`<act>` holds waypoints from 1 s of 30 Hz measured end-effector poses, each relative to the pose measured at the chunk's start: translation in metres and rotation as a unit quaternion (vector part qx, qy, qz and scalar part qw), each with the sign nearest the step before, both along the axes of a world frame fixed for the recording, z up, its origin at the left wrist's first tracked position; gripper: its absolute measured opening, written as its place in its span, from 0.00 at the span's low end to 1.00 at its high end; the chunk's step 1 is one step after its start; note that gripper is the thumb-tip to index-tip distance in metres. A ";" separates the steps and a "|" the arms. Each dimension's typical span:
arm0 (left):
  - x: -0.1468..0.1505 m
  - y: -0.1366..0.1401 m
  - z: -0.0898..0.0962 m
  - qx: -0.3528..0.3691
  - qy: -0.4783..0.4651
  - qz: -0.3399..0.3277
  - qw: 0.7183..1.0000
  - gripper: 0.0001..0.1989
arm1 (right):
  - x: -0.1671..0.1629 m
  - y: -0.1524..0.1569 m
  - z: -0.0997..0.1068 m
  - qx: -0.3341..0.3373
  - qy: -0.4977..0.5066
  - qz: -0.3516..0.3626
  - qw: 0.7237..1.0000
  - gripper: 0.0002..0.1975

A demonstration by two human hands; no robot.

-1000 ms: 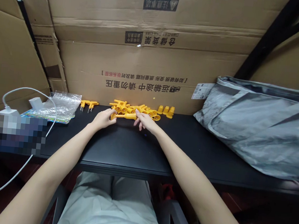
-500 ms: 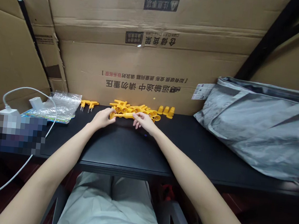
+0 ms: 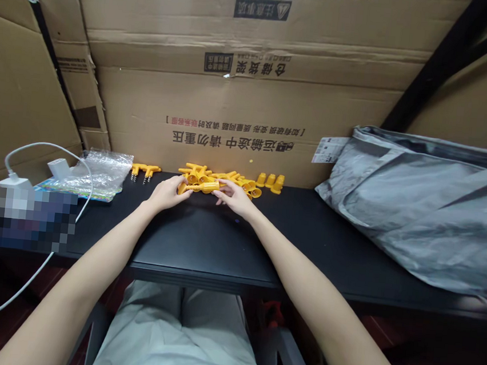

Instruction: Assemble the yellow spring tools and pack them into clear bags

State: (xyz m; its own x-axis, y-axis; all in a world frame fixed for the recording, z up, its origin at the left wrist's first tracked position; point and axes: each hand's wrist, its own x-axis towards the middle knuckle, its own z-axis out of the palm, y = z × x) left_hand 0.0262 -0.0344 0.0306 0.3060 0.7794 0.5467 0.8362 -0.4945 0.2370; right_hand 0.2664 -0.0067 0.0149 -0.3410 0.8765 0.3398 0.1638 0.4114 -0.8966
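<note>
Corkscrew, yellow, one piece, seen in the head view: held level just above the counter, T-shaped handle to the left, broader sleeve to the right. Left hand: fingers pinching the handle end. Right hand: fingers bent at the sleeve's right end; whether they pinch it or only touch it, cannot tell. Directly behind, a heap of yellow parts, handles and bell-shaped sleeves mixed, count unclear. To the right of the heap, a small group of yellow sleeves, standing. To the left, apart from the heap, loose corkscrews with bare metal spirals. Farther left, one clear plastic bag, crumpled; one white plug with a looped white cable; beside these, one item blurred out. At far right, one grey bag, slumped. Along the back, printed cardboard, lettering upside down.
</note>
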 end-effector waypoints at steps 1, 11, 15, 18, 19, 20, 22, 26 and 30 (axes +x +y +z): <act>0.000 0.000 0.000 0.000 0.003 0.001 1.000 0.14 | 0.000 -0.001 0.000 -0.004 -0.001 -0.001 1.000 0.21; 0.001 -0.001 0.000 -0.006 0.022 0.016 1.000 0.14 | 0.000 -0.005 0.003 -0.031 -0.030 -0.024 0.999 0.17; 0.002 -0.002 0.001 -0.006 0.015 0.015 1.000 0.13 | 0.000 -0.001 0.001 -0.022 -0.025 -0.014 0.999 0.21; 0.002 -0.003 0.001 -0.007 0.013 0.017 1.000 0.14 | 0.003 0.001 0.000 -0.008 -0.022 0.013 1.000 0.25; 0.002 -0.003 0.001 -0.008 0.015 0.018 1.000 0.14 | 0.004 0.001 0.000 -0.004 -0.022 0.020 1.000 0.25; 0.002 -0.003 0.001 -0.008 0.017 0.019 1.000 0.14 | 0.004 0.001 -0.001 -0.003 -0.021 0.025 0.999 0.24; 0.002 -0.003 0.001 -0.010 0.021 0.018 1.000 0.14 | 0.005 0.002 -0.001 -0.002 -0.021 0.029 0.999 0.22; 0.002 -0.002 0.000 -0.014 0.028 0.018 0.999 0.14 | 0.005 0.000 0.000 -0.007 -0.015 0.026 1.000 0.21; 0.002 -0.003 0.000 -0.012 0.033 0.018 0.999 0.15 | 0.003 -0.006 0.005 -0.018 -0.013 0.010 1.000 0.19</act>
